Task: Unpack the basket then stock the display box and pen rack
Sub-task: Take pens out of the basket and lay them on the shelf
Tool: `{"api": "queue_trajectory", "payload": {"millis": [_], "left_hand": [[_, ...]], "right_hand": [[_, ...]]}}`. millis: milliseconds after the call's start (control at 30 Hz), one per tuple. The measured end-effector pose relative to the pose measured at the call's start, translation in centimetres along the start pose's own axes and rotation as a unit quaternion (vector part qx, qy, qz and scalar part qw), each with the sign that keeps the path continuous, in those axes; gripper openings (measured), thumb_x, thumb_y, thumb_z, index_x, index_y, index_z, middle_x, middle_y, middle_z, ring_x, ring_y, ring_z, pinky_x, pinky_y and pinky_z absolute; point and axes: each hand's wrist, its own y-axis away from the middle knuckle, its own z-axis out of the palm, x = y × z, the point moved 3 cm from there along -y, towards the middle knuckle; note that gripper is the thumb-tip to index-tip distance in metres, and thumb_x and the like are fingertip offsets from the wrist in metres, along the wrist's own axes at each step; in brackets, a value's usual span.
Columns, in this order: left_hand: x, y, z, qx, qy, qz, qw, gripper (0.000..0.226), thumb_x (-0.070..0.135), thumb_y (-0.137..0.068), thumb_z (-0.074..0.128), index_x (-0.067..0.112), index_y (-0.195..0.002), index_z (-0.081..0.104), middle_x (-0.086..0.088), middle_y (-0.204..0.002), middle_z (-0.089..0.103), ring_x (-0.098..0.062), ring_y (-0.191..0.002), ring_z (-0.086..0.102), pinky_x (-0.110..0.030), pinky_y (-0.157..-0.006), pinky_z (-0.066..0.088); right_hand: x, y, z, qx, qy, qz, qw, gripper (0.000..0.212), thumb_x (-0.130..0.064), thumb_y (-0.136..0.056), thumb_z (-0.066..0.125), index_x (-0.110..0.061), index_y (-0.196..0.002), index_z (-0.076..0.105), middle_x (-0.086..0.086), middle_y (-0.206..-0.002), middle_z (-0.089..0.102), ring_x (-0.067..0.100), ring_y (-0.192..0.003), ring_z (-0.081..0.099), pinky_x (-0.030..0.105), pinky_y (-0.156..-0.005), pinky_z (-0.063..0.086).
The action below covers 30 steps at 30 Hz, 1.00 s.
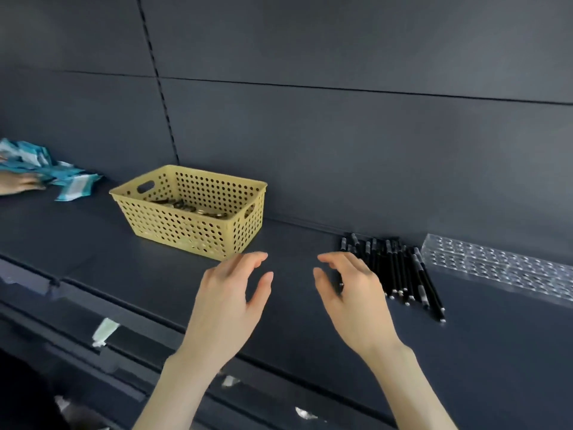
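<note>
A yellow perforated basket (189,212) stands on the dark shelf (294,305), with several metal rings (189,207) on its bottom. To its right lies a loose row of several black pens (400,271). A clear plastic pen rack (502,265) with rows of holes lies at the far right against the back wall. My left hand (229,302) hovers just in front of the basket's near right corner, fingers relaxed and holding nothing. My right hand (350,299) hovers beside the pens' left side, fingers loosely curved and empty.
At the far left another person's hand (21,183) rests on a heap of blue and white packets (46,172). A dark panelled wall (341,135) backs the shelf. A lower shelf edge with white label scraps (104,332) runs below.
</note>
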Motion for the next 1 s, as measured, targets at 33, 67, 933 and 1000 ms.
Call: {"api": "queue_trajectory", "payload": {"millis": [33, 67, 933, 1000], "left_hand": [[-1.2, -1.0, -0.3, 0.0, 0.0, 0.001, 1.0, 0.024, 0.013, -0.084, 0.069, 0.01, -0.107, 0.065, 0.002, -0.094, 0.067, -0.02, -0.084, 0.066, -0.041, -0.074, 0.054], [-2.5, -1.9, -0.6, -0.002, 0.002, 0.001, 1.0, 0.023, 0.013, -0.084, 0.068, 0.011, -0.107, 0.065, 0.002, -0.093, 0.067, -0.019, -0.084, 0.065, -0.042, -0.074, 0.054], [-28.1, -21.0, -2.4, -0.347, 0.016, 0.025, 0.937, 0.04, 0.047, -0.091, 0.052, 0.026, -0.124, 0.054, 0.013, -0.12, 0.058, -0.004, -0.105, 0.054, -0.02, -0.086, 0.041], [-29.2, -22.2, -1.5, -0.412, -0.03, 0.02, 0.911, 0.052, 0.051, -0.09, 0.05, 0.022, -0.133, 0.047, 0.006, -0.135, 0.051, -0.01, -0.118, 0.051, -0.028, -0.096, 0.042]], "right_hand": [[-0.5, -1.3, 0.8, 0.006, -0.001, -0.001, 1.0, 0.028, -0.025, -0.093, 0.054, -0.013, -0.117, 0.061, -0.003, -0.113, 0.061, 0.013, -0.075, 0.048, 0.034, -0.074, 0.049], [-1.0, -2.6, 1.6, 0.011, 0.0, 0.0, 1.0, 0.028, -0.025, -0.092, 0.055, -0.013, -0.117, 0.061, -0.003, -0.113, 0.062, 0.014, -0.075, 0.049, 0.034, -0.073, 0.049], [-10.3, -20.0, 18.9, -0.156, 0.122, 0.102, 0.975, 0.027, -0.04, -0.092, 0.052, -0.023, -0.112, 0.058, -0.006, -0.106, 0.064, 0.017, -0.096, 0.061, 0.033, -0.085, 0.048], [-10.1, -20.7, 19.5, -0.192, 0.126, 0.125, 0.965, 0.031, -0.041, -0.092, 0.052, -0.022, -0.116, 0.056, -0.003, -0.111, 0.063, 0.017, -0.099, 0.06, 0.036, -0.089, 0.048]]}}
